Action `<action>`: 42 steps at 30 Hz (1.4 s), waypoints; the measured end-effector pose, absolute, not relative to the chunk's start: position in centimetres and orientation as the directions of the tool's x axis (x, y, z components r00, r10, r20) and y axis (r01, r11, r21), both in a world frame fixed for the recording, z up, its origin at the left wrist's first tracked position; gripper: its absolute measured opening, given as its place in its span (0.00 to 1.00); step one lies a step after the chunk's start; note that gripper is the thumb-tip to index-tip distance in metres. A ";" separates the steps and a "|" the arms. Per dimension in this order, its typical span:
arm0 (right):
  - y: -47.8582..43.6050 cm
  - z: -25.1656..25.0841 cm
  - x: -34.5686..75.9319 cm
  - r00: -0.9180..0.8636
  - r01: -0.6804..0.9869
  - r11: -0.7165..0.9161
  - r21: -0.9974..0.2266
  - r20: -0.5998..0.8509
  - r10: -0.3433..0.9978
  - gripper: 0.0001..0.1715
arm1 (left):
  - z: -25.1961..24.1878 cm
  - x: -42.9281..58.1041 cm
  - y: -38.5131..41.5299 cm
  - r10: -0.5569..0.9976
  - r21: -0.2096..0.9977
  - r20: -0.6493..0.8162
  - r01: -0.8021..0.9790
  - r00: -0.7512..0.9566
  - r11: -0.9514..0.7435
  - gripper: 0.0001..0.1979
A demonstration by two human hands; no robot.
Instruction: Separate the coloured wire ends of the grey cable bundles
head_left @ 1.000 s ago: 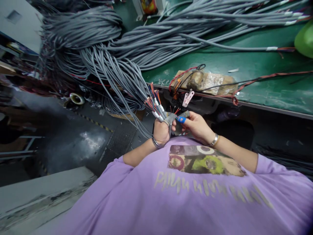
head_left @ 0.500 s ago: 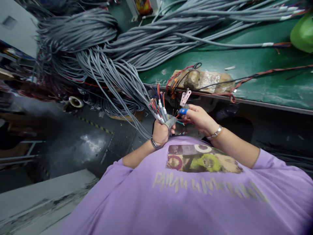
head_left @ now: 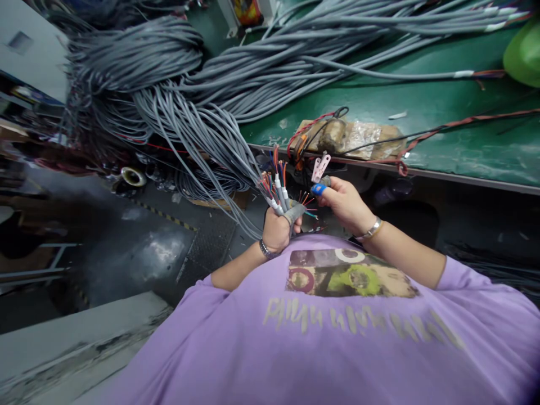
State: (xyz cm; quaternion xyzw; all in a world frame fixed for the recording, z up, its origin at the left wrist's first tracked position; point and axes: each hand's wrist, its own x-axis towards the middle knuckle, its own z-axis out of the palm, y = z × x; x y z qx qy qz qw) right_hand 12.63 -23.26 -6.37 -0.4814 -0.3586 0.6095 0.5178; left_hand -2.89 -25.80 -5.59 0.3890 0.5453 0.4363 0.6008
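Note:
My left hand (head_left: 278, 228) is wrapped around a bundle of grey cables (head_left: 282, 196), its thumb covered in grey wrapping. The cable ends point up and show white bands and bare coloured wires (head_left: 278, 169). From one end by the thumb, thin red, black and green wires (head_left: 307, 205) fan out to the right. My right hand (head_left: 343, 202) is closed in a pinch just right of these wires, with blue tape (head_left: 319, 189) on its thumb. Whatever lies between its fingertips is hidden. Right behind the fingertips is a pale pink clip (head_left: 320, 167) at the table edge.
A thick heap of grey cables (head_left: 253, 67) lies across the green table (head_left: 455, 135) and hangs over its edge. A taped brown block (head_left: 358, 138) with red and black leads sits at the front edge. A green object (head_left: 523, 56) stands at the right.
My right hand has moved slightly up and away from the wires by my left thumb. Those thin wires now show spread apart. My left hand keeps its hold on the cables.

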 end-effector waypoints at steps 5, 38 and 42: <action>-23.9 -7.5 13.2 -0.060 -0.465 -0.308 -0.830 -0.317 0.946 0.17 | -5.7 -3.2 -25.7 0.953 0.943 -0.298 -0.138 0.052 0.302 0.15; -19.1 -6.8 12.2 -0.028 -0.630 -0.254 -0.733 -0.306 0.952 0.33 | -4.2 -1.5 -22.5 0.796 0.765 -0.513 -0.250 0.322 0.593 0.15; -19.4 -6.8 12.5 -0.109 -0.655 -0.323 -0.683 -0.338 0.935 0.35 | -4.2 -1.6 -22.5 0.801 0.774 -0.503 -0.244 0.326 0.585 0.14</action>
